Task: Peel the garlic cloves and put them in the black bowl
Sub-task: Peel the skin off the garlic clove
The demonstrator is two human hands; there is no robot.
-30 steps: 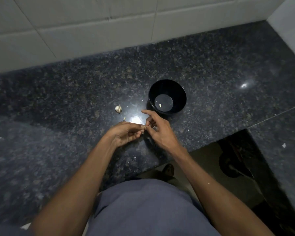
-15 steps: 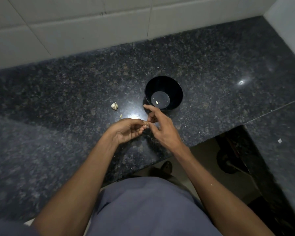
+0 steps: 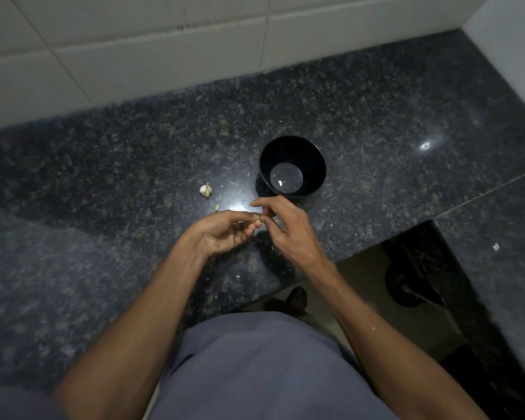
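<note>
The left hand (image 3: 225,234) and the right hand (image 3: 288,228) met fingertip to fingertip just above the near part of the desk (image 3: 103,177), both pinching a small garlic clove (image 3: 254,221) of which only a pale sliver showed between them. The left fingers were curled round it to steady it; the right thumb and a finger nipped at its end, the forefinger lifted clear. Peeling looked under way. Done well, the left would hold the clove firm but not crush it, while the right caught a loose edge of skin and drew it off in strips, turning the clove between pulls. A slippery clove could pop free.

Just beyond the hands stood the black bowl (image 3: 314,160), upright, holding one small pale piece (image 3: 280,183), likely a peeled clove. Left of the bowl lay the rest of the garlic bulb (image 3: 206,190) and, nearer, a loose scrap (image 3: 217,207).
</note>
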